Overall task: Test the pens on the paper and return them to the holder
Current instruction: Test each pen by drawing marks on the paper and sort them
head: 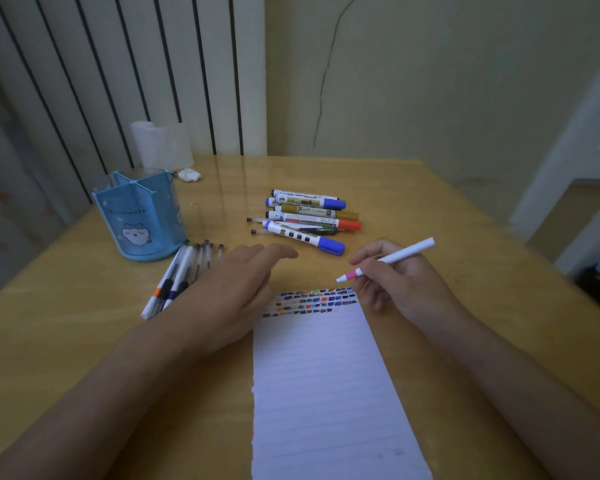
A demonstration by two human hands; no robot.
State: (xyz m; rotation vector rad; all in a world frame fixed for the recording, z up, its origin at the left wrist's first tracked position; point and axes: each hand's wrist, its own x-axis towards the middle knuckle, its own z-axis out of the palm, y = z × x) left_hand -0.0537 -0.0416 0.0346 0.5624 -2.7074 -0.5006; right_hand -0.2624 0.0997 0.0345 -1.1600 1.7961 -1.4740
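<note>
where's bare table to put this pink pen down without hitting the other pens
Bare table right of the paper and right hand, and behind the marker pile. Crowded between the blue holder and the left hand, where thin pens lie.

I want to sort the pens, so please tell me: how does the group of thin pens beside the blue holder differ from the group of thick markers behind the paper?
The thin clear-barrelled pens lie close against the blue plastic holder, while the thick white-barrelled markers lie apart from it. The thin pens point towards the holder; the markers lie crosswise, with coloured caps. Both groups rest on the wooden table, outside the holder.
</note>
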